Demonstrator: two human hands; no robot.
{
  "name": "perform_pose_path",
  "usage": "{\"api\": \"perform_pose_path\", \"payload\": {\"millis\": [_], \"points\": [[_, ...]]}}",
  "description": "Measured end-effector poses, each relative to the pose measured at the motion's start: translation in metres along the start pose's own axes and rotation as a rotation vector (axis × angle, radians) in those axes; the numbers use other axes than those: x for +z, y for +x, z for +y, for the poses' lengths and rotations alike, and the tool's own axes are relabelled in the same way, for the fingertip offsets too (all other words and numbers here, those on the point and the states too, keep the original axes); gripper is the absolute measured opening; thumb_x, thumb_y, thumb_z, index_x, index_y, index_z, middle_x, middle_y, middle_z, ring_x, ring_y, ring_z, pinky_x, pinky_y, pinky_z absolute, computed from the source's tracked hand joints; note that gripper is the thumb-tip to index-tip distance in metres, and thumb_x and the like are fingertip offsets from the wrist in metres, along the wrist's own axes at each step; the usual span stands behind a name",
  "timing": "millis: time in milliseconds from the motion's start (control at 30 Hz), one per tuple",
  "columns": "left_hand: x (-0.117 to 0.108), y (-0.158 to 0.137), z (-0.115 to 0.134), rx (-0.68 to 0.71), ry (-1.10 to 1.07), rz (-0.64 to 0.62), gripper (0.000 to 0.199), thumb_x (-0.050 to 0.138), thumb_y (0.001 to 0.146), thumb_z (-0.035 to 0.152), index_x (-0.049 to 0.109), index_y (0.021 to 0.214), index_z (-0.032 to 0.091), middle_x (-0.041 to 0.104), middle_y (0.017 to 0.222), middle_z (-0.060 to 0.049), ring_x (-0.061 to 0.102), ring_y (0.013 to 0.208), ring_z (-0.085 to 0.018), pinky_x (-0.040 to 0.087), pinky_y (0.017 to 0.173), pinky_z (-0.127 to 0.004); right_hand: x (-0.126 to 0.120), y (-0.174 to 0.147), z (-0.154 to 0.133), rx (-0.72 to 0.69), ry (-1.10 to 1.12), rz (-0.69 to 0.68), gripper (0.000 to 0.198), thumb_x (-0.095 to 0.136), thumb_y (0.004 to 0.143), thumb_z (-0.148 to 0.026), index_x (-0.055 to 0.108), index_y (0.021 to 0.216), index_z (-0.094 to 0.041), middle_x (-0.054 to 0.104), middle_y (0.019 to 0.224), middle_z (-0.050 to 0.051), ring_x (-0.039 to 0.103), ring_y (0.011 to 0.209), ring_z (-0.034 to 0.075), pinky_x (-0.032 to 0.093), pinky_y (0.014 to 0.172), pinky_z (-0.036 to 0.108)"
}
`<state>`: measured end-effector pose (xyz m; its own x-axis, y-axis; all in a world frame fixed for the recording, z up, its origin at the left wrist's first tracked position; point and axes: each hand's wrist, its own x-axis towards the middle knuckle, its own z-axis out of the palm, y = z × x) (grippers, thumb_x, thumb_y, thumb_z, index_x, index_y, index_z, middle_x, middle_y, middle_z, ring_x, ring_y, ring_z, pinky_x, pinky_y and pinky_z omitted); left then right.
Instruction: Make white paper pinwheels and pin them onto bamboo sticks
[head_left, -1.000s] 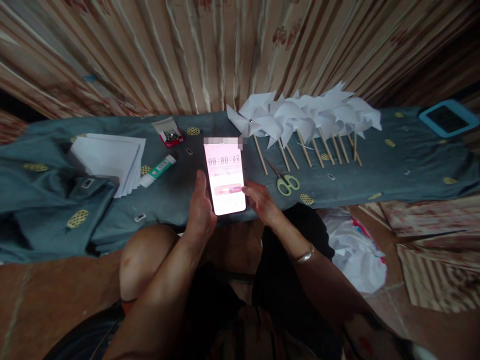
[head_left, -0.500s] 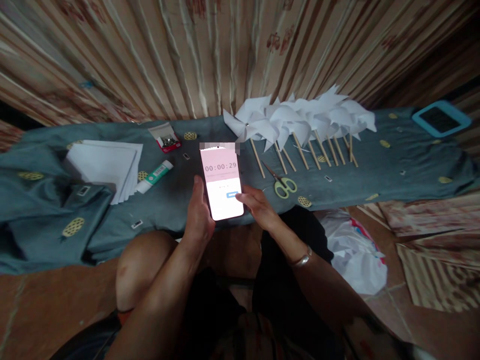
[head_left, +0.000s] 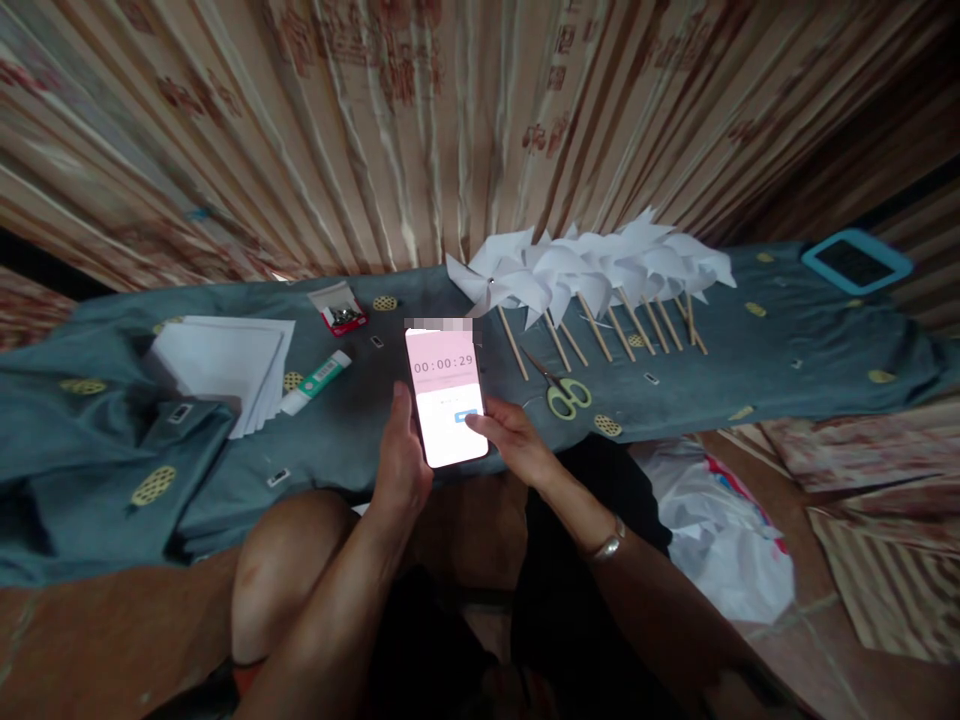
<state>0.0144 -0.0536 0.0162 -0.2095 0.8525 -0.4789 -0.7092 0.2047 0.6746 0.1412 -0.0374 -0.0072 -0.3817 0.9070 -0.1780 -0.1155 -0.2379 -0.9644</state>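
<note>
A smartphone [head_left: 446, 440] is held upright above the near edge of the cloth, its bright screen reading 00:00:29. My left hand [head_left: 401, 455] is closed around its left side, with the thumb along the edge. On the right side, my right hand [head_left: 517, 440] grips the lower corner, and its thumb touches the screen at a blue button. The fingers behind the phone are hidden. Just right of the phone lie scissors [head_left: 568, 398] with yellow-green handles. Beyond them, several white paper pinwheels [head_left: 577, 268] on wooden sticks lie overlapping in a row.
Left on the blue-green cloth [head_left: 345, 430] are a stack of white paper [head_left: 214, 365], a green and white tube [head_left: 319, 381] and an open red box [head_left: 345, 316] of small metal pieces. A blue-framed tablet [head_left: 857, 262] lies far right. A plastic bag [head_left: 731, 540] rests on the floor.
The view has tilted slightly, so the table and its things appear lower. Both hands keep hold of the phone, whose timer reading is the same.
</note>
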Motion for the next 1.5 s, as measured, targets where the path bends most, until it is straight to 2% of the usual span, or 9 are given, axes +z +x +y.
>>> {"api": "perform_pose_path", "payload": {"millis": [100,267,400,533,667,767,900,1033,1500], "points": [[0.000,0.000,0.000,-0.004,0.009,0.023,0.049,0.051,0.093,0.052,0.068,0.114,0.011,0.075,0.113,-0.015,0.065,0.119,-0.030,0.049,0.105,-0.043,0.001,0.000,-0.001,-0.004,-0.007,0.014,0.027,0.066,0.075,-0.040,0.075,0.093,-0.021,0.076,0.084,0.001,0.065,0.077,0.019,0.049,0.071,0.030],[0.005,-0.003,0.002,-0.010,0.007,0.034,0.049,0.052,0.093,0.052,0.068,0.112,0.011,0.075,0.111,-0.016,0.066,0.116,-0.031,0.051,0.102,-0.044,0.002,-0.002,-0.008,-0.019,-0.012,0.019,0.026,0.063,0.077,-0.042,0.075,0.091,-0.022,0.076,0.087,0.001,0.067,0.088,0.023,0.050,0.081,0.036],[0.007,-0.007,0.005,-0.024,0.007,0.044,0.047,0.047,0.097,0.048,0.066,0.116,0.009,0.076,0.108,-0.015,0.069,0.111,-0.029,0.053,0.100,-0.043,-0.001,-0.003,-0.009,-0.011,-0.093,0.065,0.029,0.061,0.081,-0.048,0.072,0.080,-0.022,0.072,0.075,0.001,0.064,0.075,0.022,0.048,0.073,0.034],[0.007,-0.008,0.006,-0.030,0.005,0.056,0.047,0.047,0.097,0.047,0.065,0.120,0.010,0.077,0.105,-0.014,0.071,0.106,-0.028,0.054,0.098,-0.041,-0.010,0.000,-0.012,-0.093,-0.151,0.235,0.034,0.062,0.083,-0.054,0.066,0.071,-0.023,0.063,0.064,-0.001,0.054,0.060,0.016,0.043,0.061,0.031],[0.008,-0.009,0.005,-0.036,-0.011,0.066,0.044,0.050,0.096,0.046,0.066,0.120,0.013,0.076,0.109,-0.011,0.071,0.105,-0.027,0.055,0.098,-0.039,-0.017,0.002,-0.016,-0.159,-0.092,0.375,0.032,0.063,0.082,-0.053,0.070,0.089,-0.022,0.072,0.080,0.002,0.061,0.071,0.017,0.045,0.063,0.030],[0.009,-0.010,0.002,-0.057,-0.007,0.052,0.043,0.049,0.097,0.046,0.067,0.115,0.011,0.077,0.107,-0.013,0.071,0.106,-0.027,0.054,0.099,-0.040,-0.019,0.003,-0.015,-0.149,-0.033,0.345,0.034,0.067,0.080,-0.050,0.071,0.099,-0.022,0.075,0.095,0.004,0.066,0.088,0.020,0.049,0.075,0.031],[0.010,-0.011,-0.006,-0.094,-0.014,0.032,0.043,0.051,0.095,0.048,0.067,0.113,0.012,0.076,0.108,-0.013,0.070,0.109,-0.030,0.055,0.098,-0.043,-0.019,0.008,-0.012,-0.113,0.120,0.253,0.035,0.067,0.078,-0.047,0.071,0.102,-0.023,0.076,0.099,0.002,0.069,0.097,0.024,0.052,0.088,0.036],[0.010,-0.013,-0.018,-0.123,0.022,0.013,0.041,0.051,0.095,0.048,0.069,0.109,0.014,0.077,0.107,-0.012,0.070,0.109,-0.029,0.055,0.098,-0.041,-0.022,0.013,-0.012,-0.101,0.209,0.233,0.034,0.066,0.074,-0.044,0.069,0.098,-0.021,0.077,0.095,0.004,0.070,0.097,0.026,0.053,0.088,0.038],[0.010,-0.012,-0.035,-0.163,0.070,-0.020,0.043,0.050,0.095,0.049,0.070,0.108,0.013,0.077,0.107,-0.012,0.073,0.102,-0.026,0.054,0.098,-0.039,-0.033,0.020,-0.003,-0.124,0.063,0.262,0.034,0.055,0.076,-0.045,0.070,0.095,-0.021,0.074,0.088,0.002,0.067,0.089,0.025,0.053,0.080,0.036]]}}
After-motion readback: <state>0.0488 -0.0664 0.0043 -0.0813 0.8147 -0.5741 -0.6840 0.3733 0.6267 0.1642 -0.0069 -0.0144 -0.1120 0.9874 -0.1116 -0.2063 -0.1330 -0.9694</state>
